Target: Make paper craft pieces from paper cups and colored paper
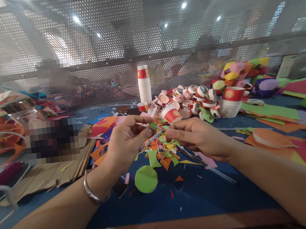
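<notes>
My left hand (129,137), with a silver bangle at the wrist, is raised over the table with thumb and forefinger pinched together. A small piece of green paper (152,125) shows at its fingertips. My right hand (196,135) faces it, also in a pinch; whatever lies between those fingers is too small to make out. Below both hands is a heap of coloured paper scraps (157,145). Nearer to me lies a green paper disc (146,179) on the blue tabletop (197,202). A clear glue stick (218,173) slants out from under my right hand.
Behind the hands is a pile of cut paper cup pieces (187,97). A tall cup stack (144,87) and a shorter cup stack (229,101) stand nearby. Brown cardboard (57,174) lies left, coloured paper sheets (278,114) right. A perforated metal screen (142,30) closes the back.
</notes>
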A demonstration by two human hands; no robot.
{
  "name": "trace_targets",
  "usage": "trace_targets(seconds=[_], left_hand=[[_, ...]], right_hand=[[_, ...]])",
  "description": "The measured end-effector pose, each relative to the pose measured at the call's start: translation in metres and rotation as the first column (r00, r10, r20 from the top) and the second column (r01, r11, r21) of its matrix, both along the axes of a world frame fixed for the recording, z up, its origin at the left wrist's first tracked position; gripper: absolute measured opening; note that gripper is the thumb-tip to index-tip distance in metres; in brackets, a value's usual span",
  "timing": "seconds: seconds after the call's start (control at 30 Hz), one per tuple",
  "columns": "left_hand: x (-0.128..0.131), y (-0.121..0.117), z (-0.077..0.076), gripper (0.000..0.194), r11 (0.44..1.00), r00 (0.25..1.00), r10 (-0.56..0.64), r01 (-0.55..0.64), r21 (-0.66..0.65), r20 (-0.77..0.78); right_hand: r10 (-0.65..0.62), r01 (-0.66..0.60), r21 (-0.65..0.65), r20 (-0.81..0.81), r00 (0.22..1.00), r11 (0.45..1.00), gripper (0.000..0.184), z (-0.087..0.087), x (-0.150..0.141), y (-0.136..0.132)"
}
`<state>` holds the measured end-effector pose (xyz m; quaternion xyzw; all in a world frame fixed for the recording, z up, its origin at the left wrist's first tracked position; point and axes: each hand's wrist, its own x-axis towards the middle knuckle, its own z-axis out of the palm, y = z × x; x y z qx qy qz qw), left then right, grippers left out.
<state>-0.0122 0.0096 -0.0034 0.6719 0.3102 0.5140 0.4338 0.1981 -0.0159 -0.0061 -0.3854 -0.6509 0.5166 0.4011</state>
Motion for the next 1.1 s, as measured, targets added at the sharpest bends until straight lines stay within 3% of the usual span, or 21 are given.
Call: trace_targets(seconds=[0.5, 0.83, 1.1], left_hand=[[-0.0023, 0.003, -0.0006, 0.017, 0.997, 0.995, -0.058, 0.061, 0.037, -0.087], [-0.0043, -0.0003, 0.0024, 0.025, 1.0, 0.983, -0.031, 0.03, -0.005, -0.178], [-0.004, -0.0006, 0.0019, 0.024, 0.999, 0.985, -0.048, 0.046, -0.015, -0.164]], right_hand=[[0.001, 0.0, -0.042, 0.019, 1.0, 0.999, 0.049, 0.001, 0.0002, 0.0003], [0.006, -0.006, -0.008, 0.041, 0.999, 1.0, 0.05, -0.0011, 0.0002, 0.0024], [-0.002, 0.002, -0.002, 0.02, 1.0, 1.0, 0.05, -0.0012, -0.0007, 0.0001]])
